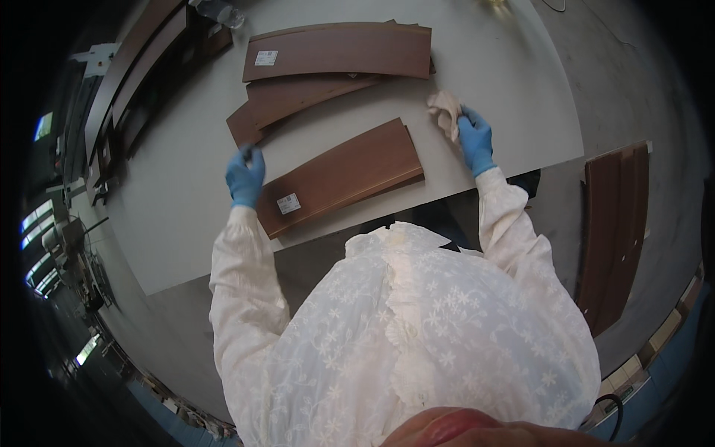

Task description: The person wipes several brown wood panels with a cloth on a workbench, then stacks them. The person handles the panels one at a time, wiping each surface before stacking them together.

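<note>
My right hand (pixel 476 140), in a blue glove, grips a crumpled beige cloth (pixel 445 113) above the white table. My left hand (pixel 245 176), also gloved in blue, is beside the left end of the nearest brown panel (pixel 346 173). Its fingers are curled and slightly blurred; a dark spot shows between them, and I cannot make out what it is. That panel bears a white label (pixel 288 203) and lies over another panel, of which only an edge shows. Beyond it, a labelled brown panel (pixel 342 51) rests across a second, angled panel (pixel 305 99).
The white table (pixel 514 67) spreads under the panels. More brown panels (pixel 141 82) are stacked at its far left, near a clear plastic bottle (pixel 218 13). Off its right side, several brown panels (pixel 614 231) lie lower down. The table's near edge runs just before my body.
</note>
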The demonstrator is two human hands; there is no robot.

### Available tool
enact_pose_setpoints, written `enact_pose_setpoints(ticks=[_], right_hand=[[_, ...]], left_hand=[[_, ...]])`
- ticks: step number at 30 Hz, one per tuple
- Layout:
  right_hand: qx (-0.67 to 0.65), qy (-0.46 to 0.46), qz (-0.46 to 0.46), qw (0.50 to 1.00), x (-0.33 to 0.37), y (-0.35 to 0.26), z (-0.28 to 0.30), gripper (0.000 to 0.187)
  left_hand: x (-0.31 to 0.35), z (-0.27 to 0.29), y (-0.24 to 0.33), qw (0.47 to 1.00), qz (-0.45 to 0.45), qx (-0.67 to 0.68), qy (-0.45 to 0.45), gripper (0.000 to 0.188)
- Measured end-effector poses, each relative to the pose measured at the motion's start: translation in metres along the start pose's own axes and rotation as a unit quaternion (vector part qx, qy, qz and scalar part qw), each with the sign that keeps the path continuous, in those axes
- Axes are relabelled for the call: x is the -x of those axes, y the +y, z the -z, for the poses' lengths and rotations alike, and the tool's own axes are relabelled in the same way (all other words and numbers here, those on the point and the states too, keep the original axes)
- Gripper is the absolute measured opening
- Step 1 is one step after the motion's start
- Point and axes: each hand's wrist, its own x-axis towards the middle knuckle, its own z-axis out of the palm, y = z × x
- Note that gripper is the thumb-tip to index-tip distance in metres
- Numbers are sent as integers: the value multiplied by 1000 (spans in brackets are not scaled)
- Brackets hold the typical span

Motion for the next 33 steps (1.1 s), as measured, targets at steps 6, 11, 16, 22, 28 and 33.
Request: enact_pose_setpoints(ticks=[6,11,16,22,28,33], right_hand=[[3,-30,-64,997,-62,-35,-37,47],[29,-30,-99,994,-82,-35,-56,45],[-64,-31,-88,994,-85,-23,-59,36],[-234,-1,-140,962,-74,-38,-32,23],[-330,-19,-217,919,-18,-22,68,20],[-187,-20,-203,961,2,2,144,21]], left_hand=[[-183,-44,-14,991,9,76,112,74],[-258,-78,-10,974,57,219,15,89],[-257,-81,15,985,112,131,-24,67],[-198,-21,67,916,56,372,-138,40],[-72,5,125,807,96,541,-215,44],[7,-16,173,770,200,559,-232,48]])
